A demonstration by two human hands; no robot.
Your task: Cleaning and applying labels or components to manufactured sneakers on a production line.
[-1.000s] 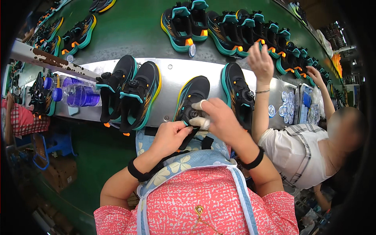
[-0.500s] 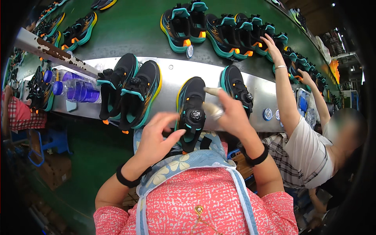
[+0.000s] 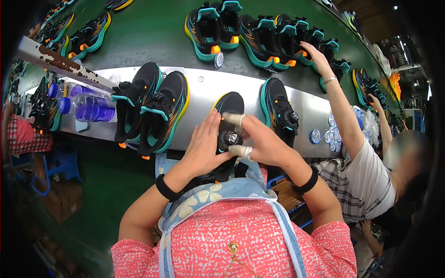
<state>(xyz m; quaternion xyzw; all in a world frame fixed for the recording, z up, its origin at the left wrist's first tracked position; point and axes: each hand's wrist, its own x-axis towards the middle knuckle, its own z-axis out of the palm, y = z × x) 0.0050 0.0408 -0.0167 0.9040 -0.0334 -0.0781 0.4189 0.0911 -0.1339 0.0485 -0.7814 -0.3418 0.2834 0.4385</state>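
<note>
A black sneaker (image 3: 229, 102) with a round dial (image 3: 231, 137) on its tongue lies in front of me, toe pointing away. My left hand (image 3: 199, 146) lies along its left side, fingers together and thumb reaching across below the dial. On the other side, my right hand (image 3: 266, 141) holds the shoe near the dial, with pale wrapping on its thumb and one finger. My hands cover much of the shoe's middle and heel. A second black sneaker (image 3: 278, 106) with a teal sole sits just right of my right hand.
Left of my hands stand two sneakers (image 3: 169, 99) on the metal ledge (image 3: 204, 83), beside purple-labelled plastic bottles (image 3: 95, 109). A rusty post (image 3: 65, 65) crosses there. More shoes line the green belt (image 3: 148, 37). At right, a co-worker's arm (image 3: 343, 106) reaches over round discs (image 3: 331, 134).
Both my hands have closed in on the middle sneaker; before, they hovered apart around it. The co-worker's far hand and the shoes near it have shifted, and more round discs show on the ledge.
</note>
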